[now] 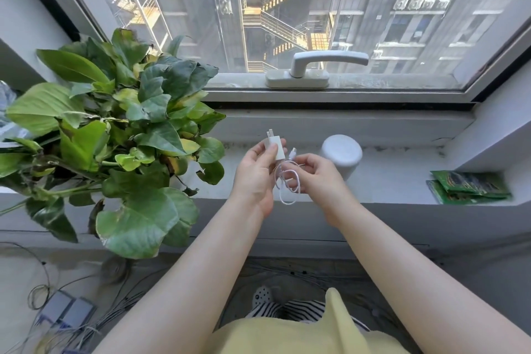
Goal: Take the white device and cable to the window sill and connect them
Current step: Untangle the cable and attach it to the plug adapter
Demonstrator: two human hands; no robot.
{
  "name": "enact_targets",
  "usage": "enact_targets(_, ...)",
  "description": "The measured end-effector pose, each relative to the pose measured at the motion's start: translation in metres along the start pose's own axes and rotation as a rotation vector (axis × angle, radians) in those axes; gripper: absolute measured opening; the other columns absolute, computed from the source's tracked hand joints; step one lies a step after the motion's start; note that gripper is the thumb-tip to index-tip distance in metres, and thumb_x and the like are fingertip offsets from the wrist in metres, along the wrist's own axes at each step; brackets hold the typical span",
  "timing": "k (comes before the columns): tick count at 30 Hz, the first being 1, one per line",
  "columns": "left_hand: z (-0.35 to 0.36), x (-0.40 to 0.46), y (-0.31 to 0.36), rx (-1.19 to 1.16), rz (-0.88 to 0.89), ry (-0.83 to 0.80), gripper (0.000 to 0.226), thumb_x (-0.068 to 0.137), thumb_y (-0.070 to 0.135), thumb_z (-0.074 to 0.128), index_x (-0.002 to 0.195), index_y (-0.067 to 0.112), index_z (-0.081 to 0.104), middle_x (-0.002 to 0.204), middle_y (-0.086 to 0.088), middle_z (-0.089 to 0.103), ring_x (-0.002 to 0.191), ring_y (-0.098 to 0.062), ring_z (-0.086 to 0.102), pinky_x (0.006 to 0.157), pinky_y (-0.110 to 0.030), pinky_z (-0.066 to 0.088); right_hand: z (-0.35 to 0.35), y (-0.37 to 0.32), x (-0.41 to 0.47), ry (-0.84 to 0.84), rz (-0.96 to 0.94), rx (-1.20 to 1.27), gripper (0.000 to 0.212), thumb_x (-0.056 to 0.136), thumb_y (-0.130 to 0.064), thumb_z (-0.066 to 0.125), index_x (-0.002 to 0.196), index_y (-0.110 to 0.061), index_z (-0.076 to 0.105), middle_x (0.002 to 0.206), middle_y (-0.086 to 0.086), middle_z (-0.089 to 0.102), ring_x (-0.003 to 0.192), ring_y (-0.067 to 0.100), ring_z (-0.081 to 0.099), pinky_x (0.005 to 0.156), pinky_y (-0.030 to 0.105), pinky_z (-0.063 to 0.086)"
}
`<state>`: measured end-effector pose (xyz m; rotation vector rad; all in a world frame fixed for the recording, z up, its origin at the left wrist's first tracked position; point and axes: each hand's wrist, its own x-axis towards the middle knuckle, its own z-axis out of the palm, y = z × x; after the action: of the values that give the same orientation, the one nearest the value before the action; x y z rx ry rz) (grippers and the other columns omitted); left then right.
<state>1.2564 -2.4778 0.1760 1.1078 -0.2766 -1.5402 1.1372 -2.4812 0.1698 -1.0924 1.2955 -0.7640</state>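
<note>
Two items at sill: white device (341,153) stands on the window sill (402,181); cable (287,181) held above its front edge.
Left hand (257,172): pinching a plug adapter (274,145).
Right hand (314,174): pinching the cable's connector.
Left to do: cable not yet joined to the device.

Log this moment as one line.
left hand: holds white charger | right hand: holds cable | unconnected | white cylinder on sill
</note>
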Motion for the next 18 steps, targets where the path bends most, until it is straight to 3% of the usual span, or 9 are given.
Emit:
enact_targets(2,-0.002,0.000,0.002,0.009,0.061,0.021,0.035,0.091,0.008,0.058,0.125,0.003,0.052,0.096,-0.004,0.069,0.059,-0.011,0.067,0.057,-0.025,0.058,-0.002,0.000,-0.001,-0.072,0.050,0.039,0.014,0.080,-0.011,0.072,0.092,-0.010,0.068,0.077,0.006,0.071,0.063,0.012,0.063,0.074,0.033,0.053)
enact_targets(5,-0.005,0.000,0.003,0.014,0.121,0.039,0.043,0.089,0.009,0.062,0.130,0.002,0.050,0.098,-0.002,0.070,0.072,-0.013,0.063,0.075,-0.029,0.054,-0.003,0.002,-0.003,-0.099,0.104,0.086,0.011,0.076,-0.011,0.071,0.087,-0.011,0.070,0.080,0.006,0.069,0.073,0.018,0.062,0.082,0.037,0.050)
enact_targets(9,-0.007,-0.001,0.004,-0.038,0.155,0.071,0.037,0.087,0.012,0.065,0.122,0.011,0.053,0.096,-0.002,0.069,0.063,-0.010,0.058,0.060,-0.018,0.052,-0.004,-0.004,-0.006,-0.079,0.173,0.268,0.010,0.086,0.001,0.054,0.085,-0.007,0.059,0.087,0.012,0.066,0.075,0.025,0.065,0.079,0.035,0.058)
enact_targets(13,-0.002,-0.003,0.006,-0.049,0.178,0.106,0.033,0.086,0.013,0.067,0.116,0.013,0.053,0.101,-0.004,0.068,0.061,-0.006,0.059,0.060,-0.017,0.052,-0.009,-0.009,-0.011,-0.102,0.171,0.383,0.007,0.093,-0.010,0.053,0.089,-0.006,0.056,0.093,0.018,0.069,0.074,0.031,0.071,0.069,0.036,0.062)
enact_targets(16,0.001,-0.003,0.008,-0.011,0.235,0.165,0.031,0.088,0.018,0.065,0.115,0.014,0.052,0.110,-0.006,0.067,0.069,-0.003,0.059,0.057,-0.014,0.049,-0.014,-0.011,-0.017,-0.094,0.068,0.270,0.023,0.098,-0.021,0.048,0.085,-0.010,0.063,0.088,0.009,0.073,0.071,0.021,0.073,0.064,0.027,0.060)
enact_targets(18,0.000,-0.001,0.008,0.017,0.266,0.192,0.030,0.090,0.023,0.062,0.116,0.013,0.052,0.103,-0.003,0.069,0.069,-0.004,0.058,0.053,-0.013,0.048,-0.020,-0.012,-0.021,-0.054,-0.010,0.166,0.025,0.098,-0.022,0.049,0.083,-0.012,0.067,0.083,0.005,0.074,0.071,0.017,0.072,0.062,0.023,0.059)
